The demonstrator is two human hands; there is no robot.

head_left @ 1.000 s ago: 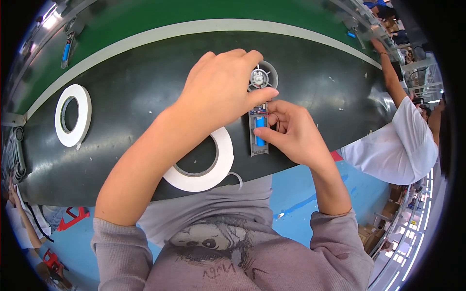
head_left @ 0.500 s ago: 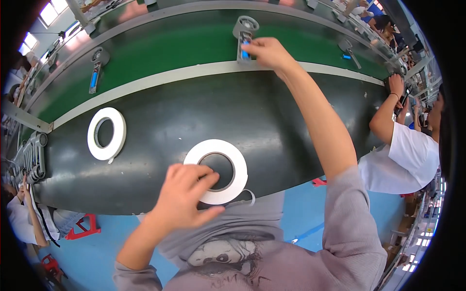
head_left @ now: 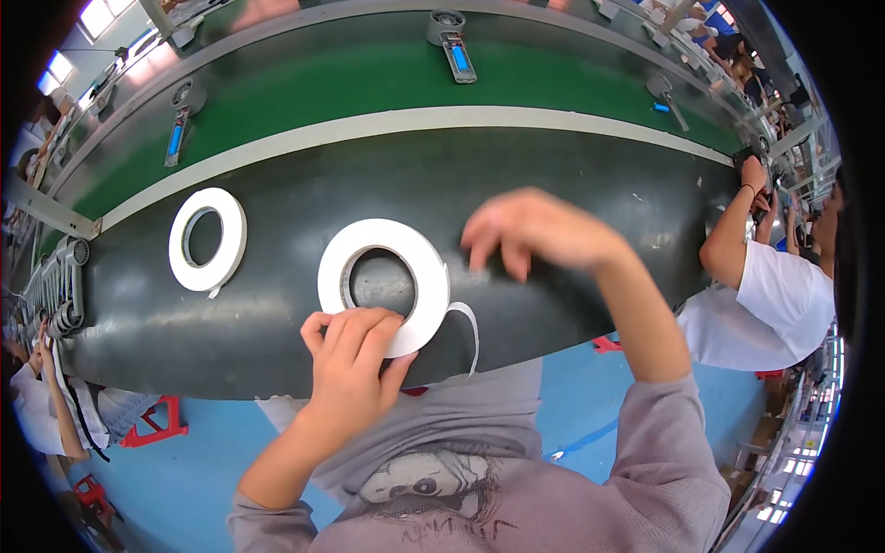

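Observation:
A roll of white tape [head_left: 426, 276] lies on the dark work table, its loose end [head_left: 476, 336] curling off the right side. My left hand [head_left: 355, 364] grips the roll's lower rim, fingers over the ring and thumb at its outer edge. To the right of the roll, my right hand [head_left: 530, 230] hovers over the table, slightly blurred, with bent fingers apart and nothing visible in them. On the green belt beyond lies a grey device [head_left: 458, 55] with a round fan-like head and a blue cylinder in its open handle.
Another tape roll [head_left: 235, 249] lies to the left. Two more such devices sit on the green belt [head_left: 323, 83], left and right. Several grey parts [head_left: 69, 286] are stacked at the table's left end. A co-worker in a white sleeve [head_left: 784, 300] works at right; another person is at left.
My right hand has left the device on the belt and come back over the table. The left hand has closed on the tape roll, which has shifted away from me and leftward.

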